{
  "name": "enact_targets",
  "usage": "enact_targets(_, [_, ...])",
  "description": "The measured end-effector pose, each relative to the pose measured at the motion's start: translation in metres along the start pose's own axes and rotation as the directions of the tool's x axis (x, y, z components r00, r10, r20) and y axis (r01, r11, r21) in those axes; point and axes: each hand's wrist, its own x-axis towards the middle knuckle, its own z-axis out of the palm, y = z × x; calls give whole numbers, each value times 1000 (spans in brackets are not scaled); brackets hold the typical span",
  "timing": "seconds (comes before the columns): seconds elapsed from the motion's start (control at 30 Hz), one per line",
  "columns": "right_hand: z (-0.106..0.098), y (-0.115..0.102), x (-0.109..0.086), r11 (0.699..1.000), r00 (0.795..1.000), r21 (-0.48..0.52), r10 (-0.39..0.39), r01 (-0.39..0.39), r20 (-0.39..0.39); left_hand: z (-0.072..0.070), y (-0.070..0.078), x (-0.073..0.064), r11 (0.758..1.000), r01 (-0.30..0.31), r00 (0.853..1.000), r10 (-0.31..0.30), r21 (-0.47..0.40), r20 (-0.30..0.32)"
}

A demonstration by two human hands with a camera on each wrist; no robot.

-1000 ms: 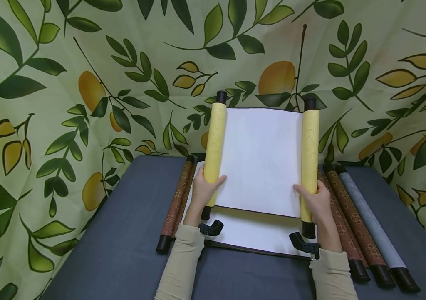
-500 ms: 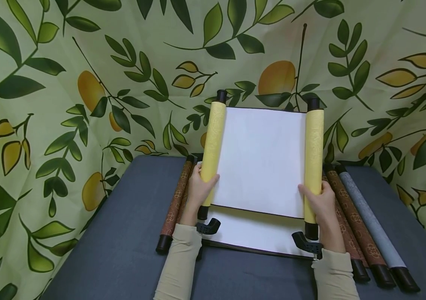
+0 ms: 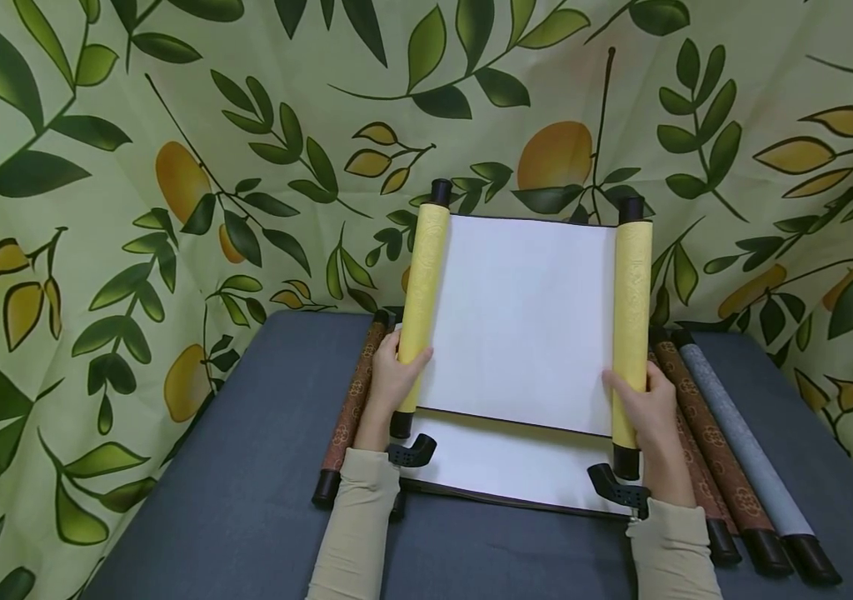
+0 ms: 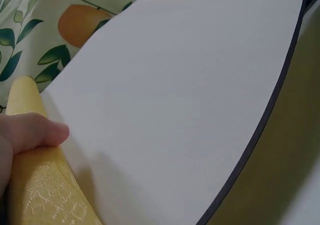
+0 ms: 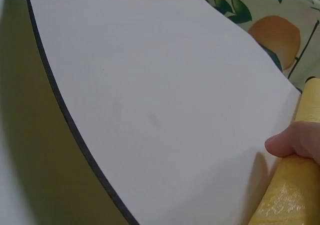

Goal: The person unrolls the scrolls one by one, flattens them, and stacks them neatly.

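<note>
A yellow scroll with black end knobs is held up, its blank white sheet partly unrolled between two rolls. My left hand grips the left roll near its lower end, thumb across the front. On the other side my right hand grips the right roll in the same way. Both wrist views show a thumb over the yellow patterned backing, with the white sheet bowing between; the fingers behind the rolls are hidden. Beneath it, another white sheet with a dark edge lies on the table.
Brown patterned scrolls lie left of the sheet. To the right lie more brown scrolls and a light blue-grey scroll. All rest on a dark blue-grey table cover. A leaf-and-fruit printed cloth hangs behind.
My hands have moved apart, the left to the left and the right to the right. The two rolls are farther apart, and more white sheet shows between them.
</note>
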Motion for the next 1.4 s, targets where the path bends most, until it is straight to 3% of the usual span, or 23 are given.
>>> enact_targets(0.3, [-2, 1, -1, 999, 1000, -45, -25, 25, 11, -2, -1, 0, 1000, -8, 1000, 9, 13, -30])
enact_targets(0.63, [-1, 1, 2, 997, 993, -9, -75, 75, -94, 7, -3, 0, 994, -81, 986, 90, 70, -137])
enact_targets(0.9, [0, 2, 5, 997, 993, 24, -68, 71, -96, 6, 1, 0, 999, 25, 987, -19, 37, -159])
enact_targets(1.13, [-1, -1, 5, 999, 997, 11, -44, 45, -71, 2, -3, 2, 996, 71, 978, -58, 56, -202])
enact_targets(1.4, [-6, 0, 4, 998, 998, -18, 64, -65, -23, -3, -8, 3, 993, 106, 982, -112, -44, -152])
